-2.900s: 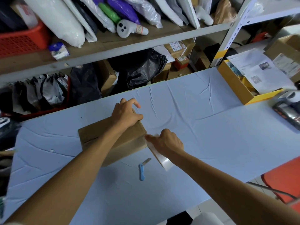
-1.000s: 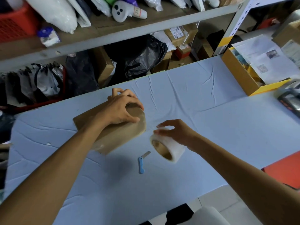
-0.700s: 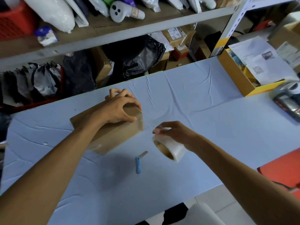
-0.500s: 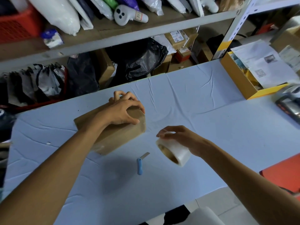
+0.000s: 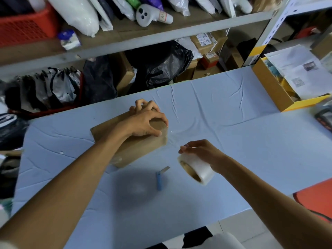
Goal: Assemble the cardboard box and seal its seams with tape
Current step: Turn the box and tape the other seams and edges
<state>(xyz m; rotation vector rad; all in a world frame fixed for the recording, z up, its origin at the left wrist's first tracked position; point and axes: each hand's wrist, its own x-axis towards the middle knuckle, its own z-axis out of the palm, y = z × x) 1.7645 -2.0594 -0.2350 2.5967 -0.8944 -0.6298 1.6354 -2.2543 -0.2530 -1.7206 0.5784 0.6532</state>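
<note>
On the blue table (image 5: pixel 233 150), the cardboard box (image 5: pixel 136 150) lay closed under the left hand (image 5: pixel 145 123), whose curled fingers clamped the end nearest the roll. Just beside it, the right hand (image 5: pixel 203 153) gripped the tilted tape roll (image 5: pixel 196 169). A faint clear strand (image 5: pixel 173 140) seemed to run between them; slack could let it twist or wrinkle. The palm hid the seam, and the tape's edge was barely discernible.

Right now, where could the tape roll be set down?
Bare cloth lies right of the tape roll, toward the yellow box, and along the near edge below the blue cutter. Crowded between cardboard box, cutter and roll.
</note>
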